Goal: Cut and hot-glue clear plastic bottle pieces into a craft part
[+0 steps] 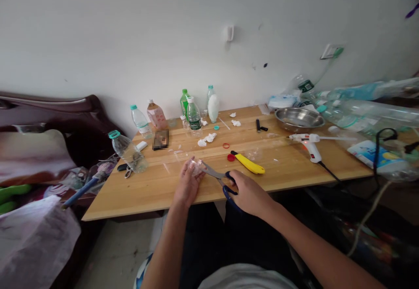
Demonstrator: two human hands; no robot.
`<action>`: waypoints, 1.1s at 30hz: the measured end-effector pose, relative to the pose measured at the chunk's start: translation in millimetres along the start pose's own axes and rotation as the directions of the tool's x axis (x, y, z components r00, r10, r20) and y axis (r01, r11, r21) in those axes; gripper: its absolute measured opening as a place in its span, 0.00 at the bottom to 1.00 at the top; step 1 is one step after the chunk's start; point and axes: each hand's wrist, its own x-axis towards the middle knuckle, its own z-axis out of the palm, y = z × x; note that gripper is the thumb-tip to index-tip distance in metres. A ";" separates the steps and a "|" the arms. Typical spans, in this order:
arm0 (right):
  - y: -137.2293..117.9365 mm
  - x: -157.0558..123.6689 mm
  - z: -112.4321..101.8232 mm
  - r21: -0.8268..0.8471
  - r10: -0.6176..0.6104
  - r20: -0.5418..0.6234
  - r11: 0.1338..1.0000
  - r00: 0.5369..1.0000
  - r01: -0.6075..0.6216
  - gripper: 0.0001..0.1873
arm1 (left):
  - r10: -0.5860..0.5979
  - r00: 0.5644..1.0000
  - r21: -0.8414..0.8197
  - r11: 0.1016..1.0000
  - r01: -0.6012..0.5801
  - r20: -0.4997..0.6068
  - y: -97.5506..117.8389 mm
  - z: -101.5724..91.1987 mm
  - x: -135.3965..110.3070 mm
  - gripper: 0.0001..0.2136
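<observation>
Over the front edge of the wooden table, my left hand (189,182) is closed on a small piece of clear plastic (196,166). My right hand (247,193) grips a pair of scissors (218,176) by the dark blue handles. The blades point left and meet the plastic's right side; whether they cut into it I cannot make out. Just beyond my right hand lies a yellow utility knife (249,163), with a red bottle cap (231,157) at its left end. A thin red ring (225,146) rests a little farther back.
Several plastic bottles stand at the back, among them a labelled water bottle (194,121). Crumpled white tissue (207,139) lies mid-table. To the right are a steel bowl (299,125), a white hot glue gun (309,145) with its cord over the edge, and a heap of bottles (353,114).
</observation>
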 end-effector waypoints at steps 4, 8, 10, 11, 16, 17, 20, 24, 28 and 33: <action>-0.1 4.9 7.9 0.006 0.005 -0.004 1.000 1.000 -0.005 0.08 | -0.019 1.000 -0.016 1.000 0.019 0.011 2.1 0.0 -1.4 0.26; 2.1 7.6 10.1 0.029 0.003 0.022 1.000 1.000 -0.004 0.06 | -0.036 0.999 -0.018 0.999 0.036 0.012 1.5 -0.6 -1.4 0.26; 2.6 7.7 9.6 0.037 0.002 0.031 0.999 1.000 -0.003 0.06 | -0.045 0.999 -0.014 0.999 0.045 0.006 0.4 -1.1 -0.7 0.26; 2.7 7.6 9.3 0.038 0.003 0.035 0.999 0.999 -0.004 0.07 | -0.051 0.999 -0.012 0.999 0.051 0.003 -0.2 -1.4 -0.2 0.26; 1.2 8.1 8.9 0.031 0.018 0.057 0.999 0.998 -0.020 0.10 | -0.072 0.997 -0.003 0.997 0.072 -0.007 -2.0 -2.2 1.5 0.24; 0.9 8.3 9.0 0.027 0.022 0.060 0.999 0.998 -0.024 0.10 | -0.072 0.997 -0.003 0.997 0.072 -0.006 -2.3 -2.2 1.6 0.24; 0.8 8.8 9.5 0.003 0.045 0.061 0.999 0.997 -0.045 0.11 | -0.067 0.998 -0.008 0.998 0.067 -0.001 -3.2 -2.2 1.5 0.24; 1.8 9.1 10.6 -0.035 0.083 0.060 0.996 0.995 -0.081 0.10 | -0.058 0.998 -0.012 0.998 0.058 0.005 -3.9 -2.8 1.2 0.25; 2.5 9.2 11.9 -0.063 0.097 0.060 0.994 0.993 -0.094 0.10 | -0.047 0.999 -0.014 0.999 0.047 0.010 -4.1 -3.3 1.1 0.24; 0.4 8.7 12.4 -0.087 0.112 0.049 0.990 0.993 -0.107 0.10 | -0.041 0.999 -0.017 0.999 0.042 0.018 -4.1 -2.4 0.5 0.23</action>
